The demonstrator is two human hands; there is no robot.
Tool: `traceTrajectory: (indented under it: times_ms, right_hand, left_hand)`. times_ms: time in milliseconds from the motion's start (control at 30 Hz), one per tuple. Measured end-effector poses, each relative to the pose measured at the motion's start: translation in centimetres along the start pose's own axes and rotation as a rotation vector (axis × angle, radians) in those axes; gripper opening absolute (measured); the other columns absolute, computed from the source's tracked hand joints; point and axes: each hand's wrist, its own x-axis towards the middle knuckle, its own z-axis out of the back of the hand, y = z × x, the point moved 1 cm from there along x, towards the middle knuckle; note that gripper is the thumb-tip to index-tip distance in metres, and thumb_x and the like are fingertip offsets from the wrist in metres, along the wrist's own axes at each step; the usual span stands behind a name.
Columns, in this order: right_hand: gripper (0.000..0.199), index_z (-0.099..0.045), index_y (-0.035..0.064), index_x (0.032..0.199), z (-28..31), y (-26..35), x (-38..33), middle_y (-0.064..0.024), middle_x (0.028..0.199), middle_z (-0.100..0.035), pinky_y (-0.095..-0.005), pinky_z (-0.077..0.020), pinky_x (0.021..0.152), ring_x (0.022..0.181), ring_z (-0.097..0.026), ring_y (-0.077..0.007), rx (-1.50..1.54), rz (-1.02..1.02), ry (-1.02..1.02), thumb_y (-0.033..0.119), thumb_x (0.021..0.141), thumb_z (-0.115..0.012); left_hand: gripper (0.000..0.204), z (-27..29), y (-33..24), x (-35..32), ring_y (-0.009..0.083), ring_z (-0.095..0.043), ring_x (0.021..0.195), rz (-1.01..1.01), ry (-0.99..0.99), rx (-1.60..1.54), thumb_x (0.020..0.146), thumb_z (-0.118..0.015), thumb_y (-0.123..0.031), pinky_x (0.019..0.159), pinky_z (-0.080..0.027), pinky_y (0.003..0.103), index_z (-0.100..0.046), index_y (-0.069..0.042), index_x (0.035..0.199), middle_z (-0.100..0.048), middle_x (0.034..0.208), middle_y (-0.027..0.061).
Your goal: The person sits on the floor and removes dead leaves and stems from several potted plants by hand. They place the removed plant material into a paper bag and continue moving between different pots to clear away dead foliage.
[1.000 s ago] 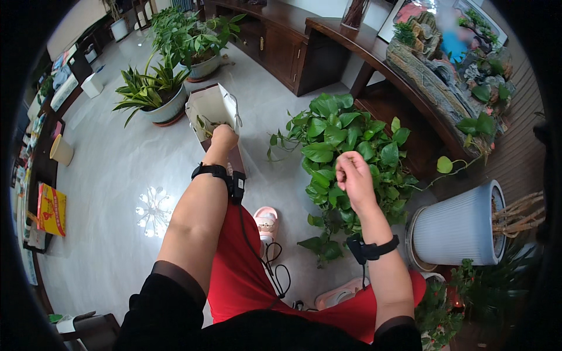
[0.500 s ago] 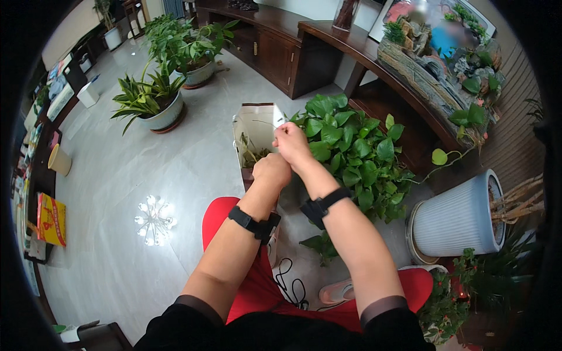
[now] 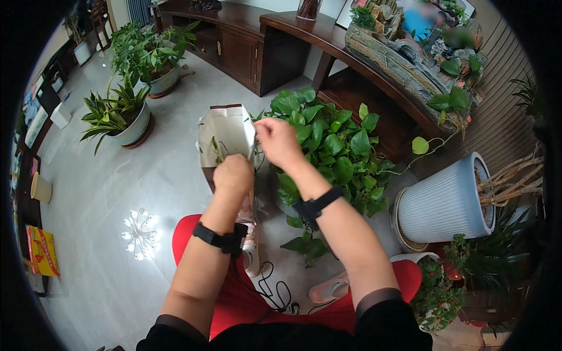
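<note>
A tall paper bag (image 3: 235, 120), pale inside with a dark rim, stands open in front of me. Dry, yellowish-green plant stems (image 3: 217, 150) poke up inside it. My left hand (image 3: 233, 175) is closed at the bag's near side, close to the stems; its fingertips are hidden, so what it grips cannot be told. My right hand (image 3: 278, 141) has its fingers pinched at the bag's right rim. Just beyond that hand spreads a bushy pothos plant (image 3: 333, 143) with broad green leaves.
Potted plants (image 3: 127, 126) stand at the far left. A dark wooden cabinet (image 3: 240, 58) and a rockery ornament (image 3: 389, 58) on a bench are at the back. A ribbed white pot (image 3: 439, 202) lies tilted in view at right. Black cable (image 3: 272, 286) loops between my feet.
My view has shifted, so the scene sits further left. My hands have moved apart: the left sits lower at the bag's near side, the right stays by its right rim.
</note>
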Motion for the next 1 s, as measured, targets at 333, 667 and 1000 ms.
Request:
traceTrajectory:
  times_ms: [333,667,1000]
  right_hand:
    - [0.03,-0.065,0.0038,0.113,17.0,-16.2,0.6,-0.0187,0.106,-0.067,-0.0425,-0.0486,0.09,0.105,-0.061,-0.0355,-0.616,-0.335,-0.138,0.022,0.093,-0.053]
    - [0.044,-0.054,0.0104,0.132,17.7,-20.8,1.3,-0.0132,0.129,-0.059,-0.0392,-0.0462,0.096,0.117,-0.056,-0.0304,-0.666,-0.578,0.117,0.013,0.089,-0.055]
    - [0.014,-0.068,0.0132,0.09,17.8,-22.0,0.9,-0.0119,0.096,-0.069,-0.0437,-0.0505,0.077,0.09,-0.065,-0.0314,-0.825,-0.574,0.256,0.02,0.085,-0.057]
  left_hand:
    - [0.027,2.5,2.0,1.5,0.0332,-0.065,0.102,0.13,0.205,0.208,0.084,-0.057,-0.019,0.084,-0.053,0.041,-0.07,-0.005,0.103,-0.068,0.11,0.0149]
    - [0.058,4.2,1.1,1.7,0.0294,-0.065,0.104,0.134,0.284,0.243,0.081,-0.063,-0.056,0.087,-0.051,0.039,-0.067,-0.008,0.114,-0.067,0.112,0.0131]
    - [0.072,4.8,-1.3,4.0,0.0279,-0.065,0.092,0.171,0.342,-0.021,0.084,-0.061,-0.054,0.083,-0.051,0.039,-0.051,-0.002,0.132,-0.067,0.1,0.0184]
